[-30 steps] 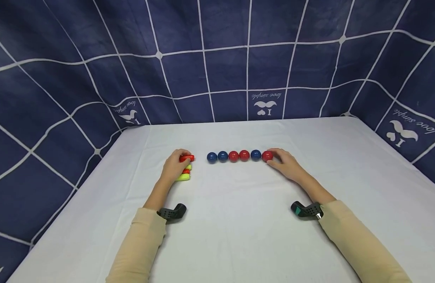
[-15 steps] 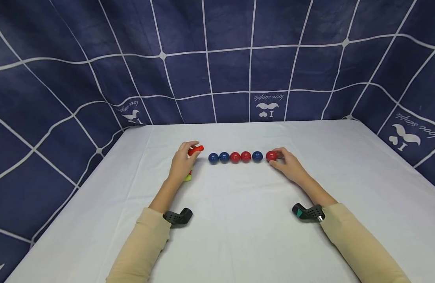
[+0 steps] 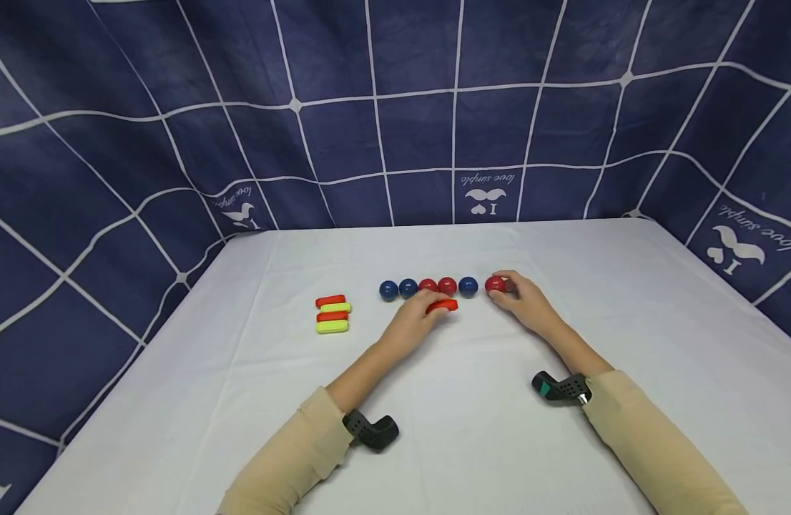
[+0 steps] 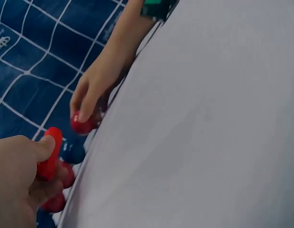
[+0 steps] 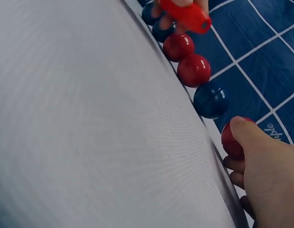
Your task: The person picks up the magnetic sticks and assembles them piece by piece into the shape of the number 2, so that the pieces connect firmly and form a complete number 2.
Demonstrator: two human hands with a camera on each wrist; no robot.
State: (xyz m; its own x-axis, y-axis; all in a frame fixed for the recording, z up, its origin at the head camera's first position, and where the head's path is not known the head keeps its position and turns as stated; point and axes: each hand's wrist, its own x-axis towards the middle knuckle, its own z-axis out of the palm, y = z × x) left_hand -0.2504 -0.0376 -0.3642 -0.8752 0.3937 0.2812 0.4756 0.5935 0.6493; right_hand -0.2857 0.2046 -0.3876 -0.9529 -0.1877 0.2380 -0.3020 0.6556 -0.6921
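My left hand (image 3: 410, 325) pinches a short red plastic bar (image 3: 443, 305) between thumb and fingers, just in front of the row's middle. A hole shows near the bar's end in the right wrist view. Behind it the row runs left to right: two blue balls (image 3: 398, 289), two red balls (image 5: 186, 59) and another blue ball (image 3: 468, 287). At the right end my right hand (image 3: 526, 301) grips a red ball (image 3: 495, 284), thumb in front and fingers around its far side. A small gap separates that ball from its blue neighbour. My left hand partly hides the middle red balls in the head view.
Left of the row, several red and yellow-green bars (image 3: 332, 315) lie side by side on the white tablecloth (image 3: 473, 429). A dark blue curtain (image 3: 408, 129) with white grid lines hangs behind the table and along its sides.
My left hand has lifted a red bar from the group at left and carried it right, in front of the balls. My right hand has drawn its red ball slightly right, away from the blue one.
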